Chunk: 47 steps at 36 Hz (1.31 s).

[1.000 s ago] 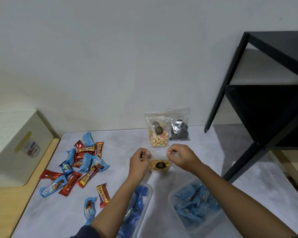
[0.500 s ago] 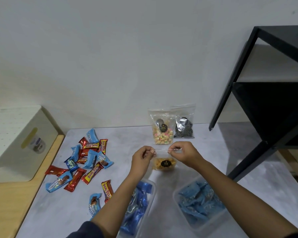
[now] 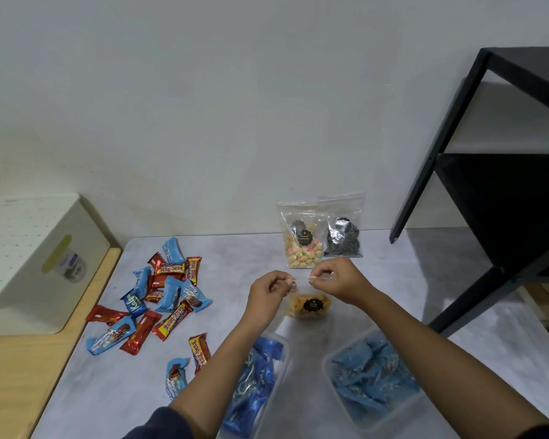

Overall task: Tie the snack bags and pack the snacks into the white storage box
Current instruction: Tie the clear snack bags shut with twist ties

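Orange-snack bag [image 3: 308, 306] on grey counter [image 3: 235, 251] — clear top edge pinched between left hand [image 3: 268, 291] and right hand [image 3: 336, 278], fingers curled — white storage box [image 3: 35, 264] far left.

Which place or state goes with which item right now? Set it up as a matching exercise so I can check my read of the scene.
Items:
1. white storage box
2. orange snack bag
3. pastel snack bag
4. wrapped bars

Places or states:
A. standing at the back, by the wall
B. loose in a pile on the grey table
C. on the wooden surface at far left
D. top pinched by the left hand and right hand

Pairs: 1-C, 2-D, 3-A, 4-B
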Each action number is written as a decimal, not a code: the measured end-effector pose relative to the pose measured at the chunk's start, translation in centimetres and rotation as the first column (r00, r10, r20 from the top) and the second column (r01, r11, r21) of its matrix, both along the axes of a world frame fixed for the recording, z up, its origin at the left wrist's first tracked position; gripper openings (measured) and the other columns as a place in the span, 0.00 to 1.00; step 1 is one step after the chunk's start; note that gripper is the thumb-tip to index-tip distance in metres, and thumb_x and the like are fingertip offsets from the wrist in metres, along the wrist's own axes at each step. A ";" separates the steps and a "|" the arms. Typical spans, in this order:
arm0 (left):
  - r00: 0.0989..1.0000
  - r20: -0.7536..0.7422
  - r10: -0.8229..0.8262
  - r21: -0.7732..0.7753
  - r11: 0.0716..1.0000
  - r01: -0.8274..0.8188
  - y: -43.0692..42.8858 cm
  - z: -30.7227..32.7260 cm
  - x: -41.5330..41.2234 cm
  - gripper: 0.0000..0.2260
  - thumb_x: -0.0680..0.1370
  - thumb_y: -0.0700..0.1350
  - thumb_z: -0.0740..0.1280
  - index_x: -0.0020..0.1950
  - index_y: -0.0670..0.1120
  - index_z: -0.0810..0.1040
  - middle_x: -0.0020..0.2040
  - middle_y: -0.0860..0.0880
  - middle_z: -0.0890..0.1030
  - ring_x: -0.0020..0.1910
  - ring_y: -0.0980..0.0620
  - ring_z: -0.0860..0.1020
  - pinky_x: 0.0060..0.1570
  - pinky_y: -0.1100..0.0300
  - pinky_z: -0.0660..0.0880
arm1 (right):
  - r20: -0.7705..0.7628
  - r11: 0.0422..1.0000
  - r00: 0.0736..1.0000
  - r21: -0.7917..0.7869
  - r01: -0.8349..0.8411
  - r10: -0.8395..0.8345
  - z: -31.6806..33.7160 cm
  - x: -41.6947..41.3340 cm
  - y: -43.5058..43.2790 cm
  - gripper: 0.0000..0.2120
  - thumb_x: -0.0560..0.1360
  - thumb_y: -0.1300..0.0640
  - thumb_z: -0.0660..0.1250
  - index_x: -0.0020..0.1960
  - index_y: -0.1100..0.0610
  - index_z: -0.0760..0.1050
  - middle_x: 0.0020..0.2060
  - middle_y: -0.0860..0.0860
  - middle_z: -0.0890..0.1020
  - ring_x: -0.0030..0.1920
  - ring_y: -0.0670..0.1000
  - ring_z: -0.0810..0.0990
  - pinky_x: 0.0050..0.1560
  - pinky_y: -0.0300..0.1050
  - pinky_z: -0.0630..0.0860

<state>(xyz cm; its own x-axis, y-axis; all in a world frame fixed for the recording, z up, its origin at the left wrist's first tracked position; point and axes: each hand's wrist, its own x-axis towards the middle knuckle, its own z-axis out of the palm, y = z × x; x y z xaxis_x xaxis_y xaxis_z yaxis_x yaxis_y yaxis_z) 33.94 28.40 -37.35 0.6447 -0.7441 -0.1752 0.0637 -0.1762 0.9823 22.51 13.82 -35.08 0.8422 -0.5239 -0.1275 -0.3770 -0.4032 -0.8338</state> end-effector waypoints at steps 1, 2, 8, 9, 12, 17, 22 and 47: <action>1.000 -0.004 -0.003 -0.002 1.000 0.003 0.0 0.0 0.0 0.07 0.76 0.34 0.65 0.43 0.44 0.79 0.39 0.47 0.81 0.41 0.50 0.81 0.51 0.55 0.77 | 0.000 1.000 1.000 -0.013 -0.010 0.010 0.1 0.0 0.0 0.05 0.64 0.53 0.67 0.32 0.51 0.80 0.34 0.48 0.83 0.40 0.50 0.82 0.48 0.56 0.79; 1.000 -0.004 -0.004 -0.004 1.000 0.004 0.0 0.0 0.0 0.07 0.76 0.34 0.65 0.43 0.44 0.79 0.39 0.47 0.81 0.41 0.51 0.81 0.50 0.56 0.77 | -0.004 1.000 1.000 -0.020 -0.014 0.014 0.1 0.1 -0.1 0.05 0.64 0.52 0.67 0.32 0.51 0.80 0.33 0.49 0.83 0.40 0.50 0.81 0.48 0.56 0.79; 1.000 0.029 -0.011 0.010 1.000 0.011 0.3 -0.2 0.6 0.05 0.76 0.35 0.65 0.44 0.43 0.79 0.39 0.47 0.81 0.40 0.55 0.81 0.50 0.57 0.77 | -0.047 1.000 0.999 -0.010 0.008 -0.008 -0.1 0.3 -0.1 0.08 0.67 0.54 0.71 0.31 0.44 0.79 0.33 0.43 0.83 0.40 0.45 0.81 0.49 0.52 0.79; 0.999 0.030 -0.016 0.013 1.000 0.016 0.2 -0.3 0.6 0.05 0.76 0.35 0.65 0.43 0.44 0.79 0.39 0.47 0.81 0.39 0.56 0.81 0.50 0.57 0.77 | -0.060 1.000 0.998 -0.021 0.003 -0.004 0.1 0.4 -0.1 0.09 0.68 0.55 0.71 0.31 0.44 0.79 0.33 0.43 0.83 0.40 0.45 0.81 0.49 0.52 0.78; 0.997 0.056 -0.059 0.024 0.998 0.058 0.0 -0.1 0.4 0.06 0.76 0.35 0.65 0.43 0.44 0.79 0.39 0.47 0.81 0.39 0.57 0.81 0.51 0.56 0.77 | -0.125 0.997 0.991 -0.055 -0.048 0.040 0.4 0.6 0.0 0.09 0.68 0.55 0.70 0.31 0.44 0.78 0.34 0.45 0.82 0.40 0.47 0.80 0.48 0.50 0.78; 0.996 0.067 -0.053 0.021 0.998 0.052 -0.4 0.0 0.3 0.04 0.76 0.35 0.65 0.44 0.42 0.79 0.38 0.47 0.81 0.37 0.59 0.81 0.49 0.59 0.77 | -0.098 0.990 0.993 -0.116 -0.081 0.070 0.8 0.8 0.1 0.08 0.66 0.53 0.67 0.29 0.43 0.76 0.33 0.48 0.83 0.40 0.51 0.81 0.45 0.55 0.78; 0.996 0.074 -0.043 0.026 0.999 0.041 -0.5 -0.1 0.5 0.04 0.76 0.36 0.66 0.44 0.42 0.79 0.39 0.46 0.81 0.38 0.57 0.80 0.49 0.59 0.77 | -0.101 0.993 0.993 -0.099 -0.070 0.060 0.9 0.9 0.0 0.06 0.66 0.51 0.69 0.31 0.43 0.78 0.33 0.44 0.82 0.41 0.48 0.81 0.47 0.54 0.79; 0.990 0.102 -0.096 0.083 0.993 0.088 -1.1 -0.1 0.7 0.07 0.77 0.36 0.64 0.42 0.45 0.79 0.37 0.47 0.81 0.42 0.48 0.80 0.56 0.46 0.77 | -0.231 0.977 0.973 -0.206 -0.050 0.002 2.1 1.1 0.7 0.02 0.71 0.52 0.67 0.41 0.47 0.78 0.41 0.44 0.79 0.47 0.49 0.77 0.49 0.43 0.72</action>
<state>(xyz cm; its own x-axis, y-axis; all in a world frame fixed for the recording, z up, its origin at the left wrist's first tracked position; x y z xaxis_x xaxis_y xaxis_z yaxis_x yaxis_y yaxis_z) 34.67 27.27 -37.45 0.5917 -0.7881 -0.1697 -0.0595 -0.2527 0.9657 23.56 14.55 -33.00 0.8172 -0.5376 -0.2077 -0.5342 -0.5712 -0.6232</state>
